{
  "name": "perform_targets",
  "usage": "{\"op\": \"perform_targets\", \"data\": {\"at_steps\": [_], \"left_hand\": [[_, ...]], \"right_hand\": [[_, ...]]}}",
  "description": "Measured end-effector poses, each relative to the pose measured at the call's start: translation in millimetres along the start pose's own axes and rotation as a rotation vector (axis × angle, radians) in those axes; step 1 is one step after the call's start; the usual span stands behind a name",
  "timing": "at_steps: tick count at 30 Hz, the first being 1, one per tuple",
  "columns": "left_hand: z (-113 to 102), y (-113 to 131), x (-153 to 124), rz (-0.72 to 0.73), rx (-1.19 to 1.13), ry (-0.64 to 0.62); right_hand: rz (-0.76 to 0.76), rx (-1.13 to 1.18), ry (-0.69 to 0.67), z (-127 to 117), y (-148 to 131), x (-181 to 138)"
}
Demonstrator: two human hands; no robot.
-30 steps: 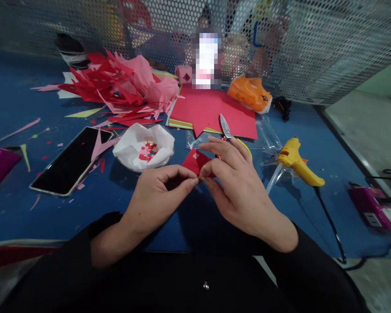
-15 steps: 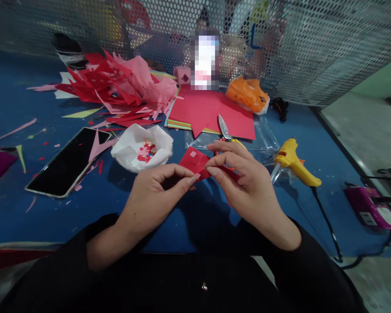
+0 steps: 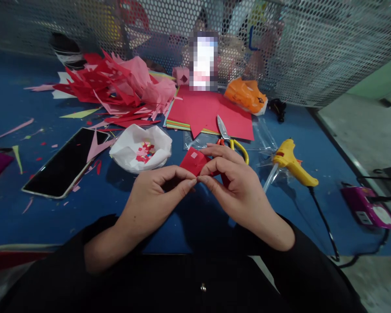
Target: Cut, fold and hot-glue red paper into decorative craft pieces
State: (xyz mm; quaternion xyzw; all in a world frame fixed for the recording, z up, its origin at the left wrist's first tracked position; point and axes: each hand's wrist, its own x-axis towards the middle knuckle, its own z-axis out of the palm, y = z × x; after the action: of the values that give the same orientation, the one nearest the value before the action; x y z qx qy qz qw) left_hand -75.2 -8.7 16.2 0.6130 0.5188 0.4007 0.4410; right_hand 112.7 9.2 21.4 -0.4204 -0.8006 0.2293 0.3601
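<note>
A small folded piece of red paper (image 3: 193, 161) with little cut-out holes is held above the blue table (image 3: 26, 217). My left hand (image 3: 156, 195) pinches its near edge between thumb and forefinger. My right hand (image 3: 237, 182) pinches the same piece from the right, fingers curled round it. Both hands meet at the middle of the view. Scissors with yellow handles (image 3: 230, 137) lie just beyond my right hand, blades pointing away.
A white tissue bowl of paper bits (image 3: 141, 148) sits left of the hands, a phone (image 3: 65, 161) further left. Red and pink scraps (image 3: 117, 87) pile at the back, red sheets (image 3: 208, 111) behind the scissors. A yellow glue gun (image 3: 293, 163) lies right; a mesh screen (image 3: 313, 48) stands behind.
My right hand's fingers have curled in and closed on the red piece, which has shifted slightly. The left hand has kept its pinch.
</note>
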Motion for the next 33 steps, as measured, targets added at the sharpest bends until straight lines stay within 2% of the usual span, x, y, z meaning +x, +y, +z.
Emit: {"op": "perform_targets", "data": {"at_steps": [5,13,17,23,29,33], "left_hand": [[2,0,0,-0.008,-0.012,0.000],[3,4,1,-0.098,-0.016,-0.054],[2,3,1,-0.097,0.032,-0.043],[3,0,3,-0.113,-0.004,0.140],[3,5,2,-0.123,-0.034,0.081],[2,7,0,-0.195,-0.059,0.064]], "right_hand": [[0.069,0.094,-0.016,-5,-1,2],[0.311,0.087,-0.038,-9,0,6],[0.291,0.077,-0.014,-9,-1,6],[0.239,0.049,-0.010,-8,-2,5],[0.171,0.029,-0.029,-3,-1,2],[0.119,0.059,-0.004,0,-2,2]]}}
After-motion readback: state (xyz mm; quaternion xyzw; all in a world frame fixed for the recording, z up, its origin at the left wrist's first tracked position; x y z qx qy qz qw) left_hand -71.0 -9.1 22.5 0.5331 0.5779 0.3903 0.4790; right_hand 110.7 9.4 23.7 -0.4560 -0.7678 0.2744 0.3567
